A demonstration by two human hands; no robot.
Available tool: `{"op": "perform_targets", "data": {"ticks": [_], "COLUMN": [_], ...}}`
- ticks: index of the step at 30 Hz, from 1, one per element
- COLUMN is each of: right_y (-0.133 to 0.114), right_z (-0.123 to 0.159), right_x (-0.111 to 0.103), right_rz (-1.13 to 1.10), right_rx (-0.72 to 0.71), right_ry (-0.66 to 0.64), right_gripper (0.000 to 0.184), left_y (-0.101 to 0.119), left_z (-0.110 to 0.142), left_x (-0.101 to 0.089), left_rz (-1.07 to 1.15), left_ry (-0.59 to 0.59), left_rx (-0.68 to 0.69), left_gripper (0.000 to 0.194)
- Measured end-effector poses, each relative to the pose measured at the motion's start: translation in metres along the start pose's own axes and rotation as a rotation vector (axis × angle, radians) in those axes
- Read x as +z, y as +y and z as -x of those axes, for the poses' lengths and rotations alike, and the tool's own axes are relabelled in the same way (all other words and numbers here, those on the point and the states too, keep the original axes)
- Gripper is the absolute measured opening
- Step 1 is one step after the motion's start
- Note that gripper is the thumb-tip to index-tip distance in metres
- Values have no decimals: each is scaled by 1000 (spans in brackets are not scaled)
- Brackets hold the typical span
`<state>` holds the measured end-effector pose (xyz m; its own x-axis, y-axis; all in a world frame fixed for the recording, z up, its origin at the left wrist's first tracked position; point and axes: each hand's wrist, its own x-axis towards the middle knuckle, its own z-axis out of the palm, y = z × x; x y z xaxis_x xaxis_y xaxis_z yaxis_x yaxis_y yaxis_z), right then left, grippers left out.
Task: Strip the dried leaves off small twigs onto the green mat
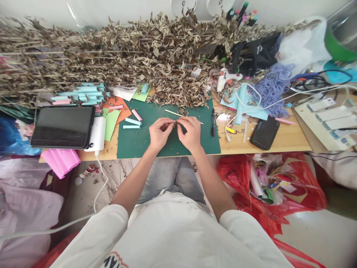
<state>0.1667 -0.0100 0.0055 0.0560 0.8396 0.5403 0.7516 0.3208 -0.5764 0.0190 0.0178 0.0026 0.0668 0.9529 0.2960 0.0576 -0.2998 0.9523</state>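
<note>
My left hand and my right hand meet over a green cutting mat, thumbs and fingers pinched close together. Between the fingertips is a small brown bit that looks like dried leaf. Just beyond the hands lies a thin wooden stick, partly hidden by my fingers. Left of my left hand are a pink paper tube and two blue paper tubes. A black pen lies near the mat's right edge. Dried leaves spill onto the mat's far side.
Long dried leafy stalks fill the table's back. At left are a tablet, a white charger and stacked blue tubes. At right are a glue gun, purple yarn, a phone and a power strip.
</note>
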Motion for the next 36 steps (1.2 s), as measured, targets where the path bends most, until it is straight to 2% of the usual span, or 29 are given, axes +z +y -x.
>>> {"op": "perform_targets", "data": {"ticks": [3, 7, 11, 16, 22, 29, 36], "right_y": [-2, -1, -2, 1, 6, 4, 2], "right_z": [0, 0, 0, 2, 8, 10, 9], "right_x": [-1, -1, -1, 3, 11, 12, 12], "right_rz": [-97, -179, -221, -169, 7, 84, 39], "right_rx": [-35, -91, -60, -84, -142, -141, -67], "right_ry": [31, 37, 59, 49, 23, 8, 21], "right_gripper": [23, 16, 12, 12, 13, 16, 15], "left_y": [-3, -1, 2, 3, 5, 3, 4], "left_z": [0, 1, 2, 3, 4, 3, 3], "left_x": [0, 0, -1, 0, 0, 1, 2], "left_rz": [60, 98, 93, -12, -232, -227, -212], "left_ry": [-32, -69, -92, -92, -85, -74, -69], "left_rx": [-62, -94, -68, -74, -30, -39, -33], "left_gripper": [13, 13, 11, 8, 7, 8, 7]}}
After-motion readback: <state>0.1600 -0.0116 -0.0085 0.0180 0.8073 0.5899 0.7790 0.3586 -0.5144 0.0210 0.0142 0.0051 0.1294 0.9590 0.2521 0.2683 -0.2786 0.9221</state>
